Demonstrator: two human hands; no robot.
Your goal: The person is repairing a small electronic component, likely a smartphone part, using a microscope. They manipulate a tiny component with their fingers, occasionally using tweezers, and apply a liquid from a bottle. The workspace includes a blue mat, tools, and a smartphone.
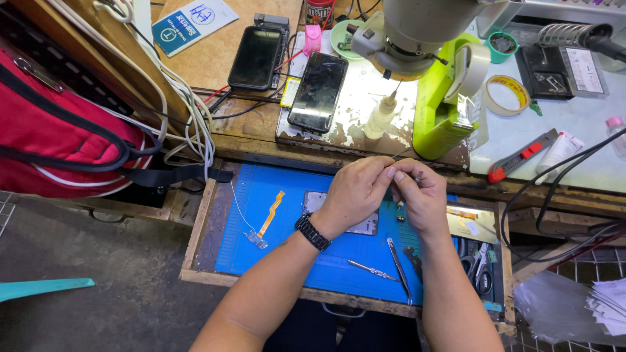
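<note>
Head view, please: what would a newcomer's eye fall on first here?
First the two hands, left and right, pinched together over the blue work mat, fingertips meeting on something too small to tell. Next, the red bag far left and the lime-green tape dispenser behind the hands.

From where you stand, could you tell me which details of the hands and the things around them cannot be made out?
Head view only:
- What the left hand and right hand pinch: too small, covered by fingertips.
- Metal plate on the blue mat: largely hidden under the left hand.
- Microscope: top cut off by the frame edge.
- Scissors: partly hidden in the tray's shadow.
</note>
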